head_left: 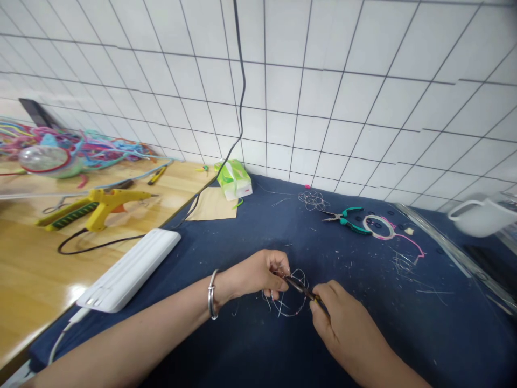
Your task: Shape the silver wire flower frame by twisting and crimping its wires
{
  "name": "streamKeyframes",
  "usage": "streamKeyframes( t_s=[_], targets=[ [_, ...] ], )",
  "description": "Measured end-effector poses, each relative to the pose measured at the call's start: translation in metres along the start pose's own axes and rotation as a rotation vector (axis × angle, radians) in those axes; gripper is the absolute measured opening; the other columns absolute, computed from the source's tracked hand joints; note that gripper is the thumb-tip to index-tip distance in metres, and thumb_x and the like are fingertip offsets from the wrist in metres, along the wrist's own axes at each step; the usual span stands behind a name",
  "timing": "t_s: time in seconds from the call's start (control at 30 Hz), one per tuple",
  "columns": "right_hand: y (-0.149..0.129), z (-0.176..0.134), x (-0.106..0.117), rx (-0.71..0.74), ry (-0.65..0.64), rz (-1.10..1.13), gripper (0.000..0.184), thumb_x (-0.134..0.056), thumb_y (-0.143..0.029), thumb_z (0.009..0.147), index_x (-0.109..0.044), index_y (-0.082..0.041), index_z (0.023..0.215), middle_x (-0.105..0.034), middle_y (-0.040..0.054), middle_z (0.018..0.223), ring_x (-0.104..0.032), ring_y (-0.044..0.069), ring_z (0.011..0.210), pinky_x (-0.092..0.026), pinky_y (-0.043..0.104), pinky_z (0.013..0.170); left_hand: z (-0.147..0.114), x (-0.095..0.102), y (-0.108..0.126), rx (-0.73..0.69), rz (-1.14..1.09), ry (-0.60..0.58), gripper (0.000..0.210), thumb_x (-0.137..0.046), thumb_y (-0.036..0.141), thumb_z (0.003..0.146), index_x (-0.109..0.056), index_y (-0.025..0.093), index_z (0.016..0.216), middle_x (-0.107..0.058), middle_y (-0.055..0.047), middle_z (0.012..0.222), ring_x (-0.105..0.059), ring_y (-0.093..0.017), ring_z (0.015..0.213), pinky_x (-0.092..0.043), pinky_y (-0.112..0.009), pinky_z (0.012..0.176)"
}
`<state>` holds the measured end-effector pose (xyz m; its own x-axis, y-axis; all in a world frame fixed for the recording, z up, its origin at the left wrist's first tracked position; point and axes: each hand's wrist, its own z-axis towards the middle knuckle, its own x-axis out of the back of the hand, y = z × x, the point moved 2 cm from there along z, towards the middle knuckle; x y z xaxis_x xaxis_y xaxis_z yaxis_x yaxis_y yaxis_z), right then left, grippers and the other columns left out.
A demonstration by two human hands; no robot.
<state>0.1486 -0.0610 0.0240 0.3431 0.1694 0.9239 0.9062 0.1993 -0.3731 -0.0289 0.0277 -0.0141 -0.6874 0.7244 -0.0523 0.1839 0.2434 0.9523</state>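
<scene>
Thin silver wire bent into loops [299, 312] hangs from my left hand [272, 274], whose fingers pinch it. Around my left wrist is a silver bangle [212, 295]. My right hand [343, 323] is wrapped round the handles of dark-jawed pliers [299, 284] with a touch of yellow on the grip. The jaws point left and meet the wire right at my left fingertips. Whether they are closed on the wire is too small to tell. Both hands are above the dark blue cloth [226, 345].
Beyond my hands lie a looped wire shape [314, 201], green-handled pliers [348, 220] and a tape roll [378, 227]. Wire scraps [404, 265] are scattered right. At left are a white power strip [129, 272] and a yellow glue gun [109, 205]; a white mug [479, 216] stands far right.
</scene>
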Motion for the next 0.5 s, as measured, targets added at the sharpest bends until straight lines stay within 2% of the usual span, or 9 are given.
streamKeyframes(
  t_s=[0.17, 0.5],
  targets=[
    [-0.0014, 0.0017, -0.0003, 0.017, -0.005, -0.010, 0.016, -0.034, -0.025, 0.086, -0.049, -0.020, 0.082, -0.049, 0.0033, 0.080, -0.049, 0.015, 0.068, -0.039, 0.030, 0.062, -0.0004, 0.0009, 0.0006, 0.000, 0.009, 0.004, 0.018, -0.066, 0.019, 0.066, -0.052, 0.015, 0.077, -0.056, 0.004, 0.058, -0.057, -0.009, 0.049, -0.042, -0.018, 0.045],
    [0.0011, -0.0012, -0.0068, 0.053, 0.048, -0.145, 0.017, -0.034, -0.025, 0.085, -0.051, -0.021, 0.084, -0.050, 0.0026, 0.075, -0.049, 0.015, 0.060, -0.036, 0.028, 0.055, -0.0018, 0.0006, 0.0041, -0.006, 0.082, 0.006, 0.015, -0.063, 0.019, 0.068, -0.056, 0.014, 0.079, -0.059, 0.001, 0.063, -0.059, -0.011, 0.053, -0.044, -0.020, 0.047]
  ],
)
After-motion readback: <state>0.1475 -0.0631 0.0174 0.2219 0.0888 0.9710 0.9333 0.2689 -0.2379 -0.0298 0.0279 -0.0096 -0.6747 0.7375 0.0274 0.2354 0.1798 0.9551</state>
